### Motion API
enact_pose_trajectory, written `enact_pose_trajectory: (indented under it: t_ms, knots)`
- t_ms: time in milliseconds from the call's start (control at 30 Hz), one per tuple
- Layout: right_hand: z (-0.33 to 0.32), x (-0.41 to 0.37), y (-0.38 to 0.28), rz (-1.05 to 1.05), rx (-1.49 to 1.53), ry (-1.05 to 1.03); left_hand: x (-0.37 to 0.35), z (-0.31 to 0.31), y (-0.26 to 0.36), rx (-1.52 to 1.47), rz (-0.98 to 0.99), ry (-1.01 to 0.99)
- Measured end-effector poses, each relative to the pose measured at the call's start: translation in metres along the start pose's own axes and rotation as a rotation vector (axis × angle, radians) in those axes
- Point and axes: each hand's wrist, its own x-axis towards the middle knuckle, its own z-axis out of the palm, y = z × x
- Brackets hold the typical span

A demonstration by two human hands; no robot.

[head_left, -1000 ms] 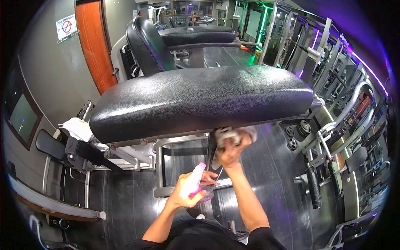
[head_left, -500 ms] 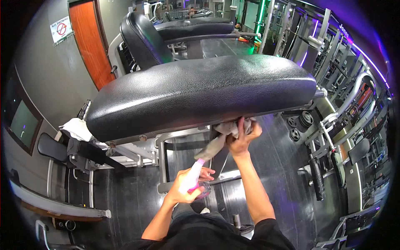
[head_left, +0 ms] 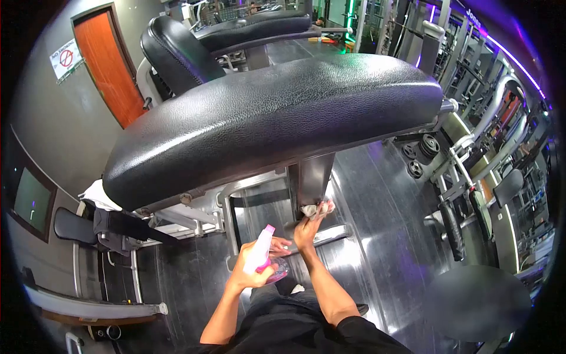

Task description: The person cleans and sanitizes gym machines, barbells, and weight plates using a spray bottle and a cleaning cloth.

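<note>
My left hand (head_left: pixel 250 268) is wrapped round a spray bottle (head_left: pixel 259 251) with a white and pink top and a clear pinkish body. In front of it, my right hand (head_left: pixel 308 230) presses a crumpled greyish cloth (head_left: pixel 311 210) against the lower part of a dark upright post (head_left: pixel 312 180). This post stands beneath a long black padded cushion (head_left: pixel 277 112) of a gym machine. Part of the cloth is hidden behind my fingers and the post.
A silver floor frame (head_left: pixel 227 206) surrounds the post's base. Weight plates (head_left: pixel 429 144) sit on the right, near another machine. At left, a white towel (head_left: pixel 100 194) hangs over equipment. A second black padded backrest (head_left: pixel 180 56) rises beyond the cushion.
My right hand has moved down and slightly left with the cloth, from the cushion's underside to low on the post. My left hand keeps the spray bottle at about the same place.
</note>
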Motion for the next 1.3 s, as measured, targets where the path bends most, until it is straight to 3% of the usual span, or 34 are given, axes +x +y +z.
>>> enact_pose_trajectory:
  t_ms: [167,267,367,467,600,667,700,767,867,1000,1067,1167,1300]
  knots:
    - [-0.013,0.055,-0.023,-0.262,0.134,0.124,-0.005,-0.006,-0.006,-0.012,-0.035,-0.028]
    - [-0.026,0.107,-0.081,-0.362,0.227,0.262,0.0,-0.007,0.001,0.078,-0.015,-0.096]
    - [-0.029,0.133,-0.114,-0.355,0.118,0.354,0.008,-0.008,0.01,0.037,0.035,-0.127]
    - [-0.02,0.109,-0.091,-0.393,0.105,0.338,0.01,-0.018,0.007,0.023,0.108,-0.169]
    - [0.013,0.02,-0.033,-0.157,-0.056,0.35,0.014,-0.028,0.004,0.042,0.153,-0.219]
    - [0.029,-0.021,-0.019,0.271,-0.019,0.338,0.014,-0.033,0.002,0.053,0.148,-0.247]
    - [0.038,-0.032,-0.011,0.278,-0.026,0.347,0.013,-0.036,0.001,0.064,0.14,-0.266]
    - [0.048,-0.047,-0.001,0.704,0.265,0.378,0.011,-0.04,-0.001,0.043,0.117,-0.29]
    - [0.04,-0.008,-0.025,0.759,0.361,0.517,0.008,-0.045,0.003,0.013,0.068,-0.333]
    - [0.017,0.046,-0.094,0.608,0.391,0.545,0.012,-0.051,0.008,-0.102,0.02,-0.379]
    - [-0.003,0.09,-0.136,0.169,0.306,0.59,0.016,-0.053,0.011,-0.108,0.002,-0.417]
    - [-0.021,0.131,-0.166,-0.049,0.24,0.564,0.021,-0.057,0.013,-0.119,0.043,-0.433]
    - [-0.007,0.09,-0.12,-0.117,0.018,0.473,0.019,-0.064,0.005,-0.195,0.057,-0.39]
